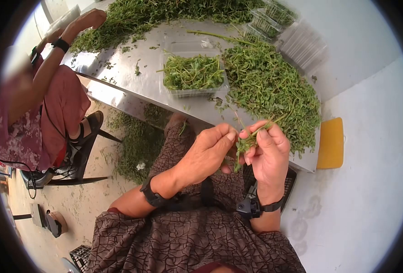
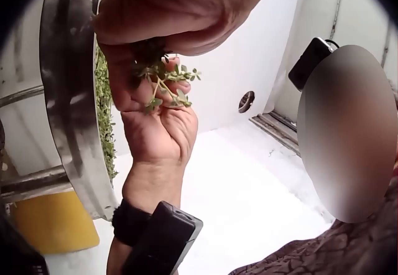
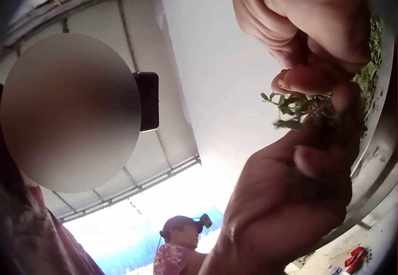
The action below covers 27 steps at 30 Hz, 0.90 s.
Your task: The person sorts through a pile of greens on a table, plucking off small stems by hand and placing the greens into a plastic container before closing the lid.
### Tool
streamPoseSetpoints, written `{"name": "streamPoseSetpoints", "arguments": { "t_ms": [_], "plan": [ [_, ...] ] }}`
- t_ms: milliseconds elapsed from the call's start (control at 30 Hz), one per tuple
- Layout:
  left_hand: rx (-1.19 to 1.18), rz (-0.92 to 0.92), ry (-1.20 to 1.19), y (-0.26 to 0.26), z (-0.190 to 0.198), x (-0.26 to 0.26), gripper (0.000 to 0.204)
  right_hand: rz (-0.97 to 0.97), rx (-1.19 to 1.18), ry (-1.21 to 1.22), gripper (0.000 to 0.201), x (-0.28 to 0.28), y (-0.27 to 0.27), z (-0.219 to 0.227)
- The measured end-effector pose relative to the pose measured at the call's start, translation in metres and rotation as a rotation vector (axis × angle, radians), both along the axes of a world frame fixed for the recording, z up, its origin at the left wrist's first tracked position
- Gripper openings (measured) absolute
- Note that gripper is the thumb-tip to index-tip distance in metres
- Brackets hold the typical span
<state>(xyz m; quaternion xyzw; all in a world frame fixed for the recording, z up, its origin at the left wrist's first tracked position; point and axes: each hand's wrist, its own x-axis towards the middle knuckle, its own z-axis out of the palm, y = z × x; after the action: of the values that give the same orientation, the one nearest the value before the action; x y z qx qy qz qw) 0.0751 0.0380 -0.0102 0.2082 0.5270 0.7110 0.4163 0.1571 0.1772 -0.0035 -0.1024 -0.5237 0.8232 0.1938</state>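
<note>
In the head view, both hands meet above the lap at the table's front edge. My right hand (image 1: 270,157) pinches a small bunch of green leafy sprigs (image 1: 244,144) between thumb and fingers. Close against it, my left hand (image 1: 208,148) has thumb and forefinger together on the bunch's left side, pinching at a sprig. Small leaves and pale stems of the sprigs (image 2: 163,88) poke out between the hands in the left wrist view. Behind the hands lies a large heap of the same greens (image 1: 274,86). A clear plastic box (image 1: 194,92) filled with greens stands left of that heap.
Metal table (image 1: 142,50) carries another long pile of greens (image 1: 165,11) at the back. Filled boxes (image 1: 267,22) and stacked clear containers (image 1: 304,45) stand by the wall. A yellow board (image 1: 330,143) is at right. Another person (image 1: 42,100) sits at left; greens (image 1: 137,150) litter the floor.
</note>
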Motion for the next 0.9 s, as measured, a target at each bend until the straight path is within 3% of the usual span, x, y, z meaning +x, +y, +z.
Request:
{"name": "streamPoseSetpoints", "arguments": {
  "t_ms": [200, 233, 267, 433, 633, 900],
  "plan": [
    [0.003, -0.075, 0.073, -0.008, 0.004, -0.001, 0.024, -0.062, 0.278, -0.038, 0.019, 0.001, -0.005, -0.002],
    [0.099, 0.021, 0.135, 0.000, -0.007, 0.002, 0.021, -0.103, 0.345, -0.094, 0.020, 0.000, -0.007, 0.000],
    [0.039, -0.004, 0.157, -0.002, -0.012, 0.002, 0.019, -0.110, 0.367, -0.053, 0.020, 0.001, -0.007, 0.001],
    [-0.050, -0.016, 0.280, -0.005, -0.019, -0.003, 0.017, -0.006, 0.193, -0.046, 0.022, 0.002, -0.006, -0.005],
    [-0.112, 0.034, 0.604, -0.007, -0.017, 0.000, 0.016, 0.054, 0.118, 0.006, 0.022, 0.002, -0.004, -0.008],
    [0.021, -0.193, 0.613, -0.007, -0.016, -0.002, 0.015, 0.129, -0.126, 0.039, 0.021, 0.008, 0.003, -0.013]
  ]
}}
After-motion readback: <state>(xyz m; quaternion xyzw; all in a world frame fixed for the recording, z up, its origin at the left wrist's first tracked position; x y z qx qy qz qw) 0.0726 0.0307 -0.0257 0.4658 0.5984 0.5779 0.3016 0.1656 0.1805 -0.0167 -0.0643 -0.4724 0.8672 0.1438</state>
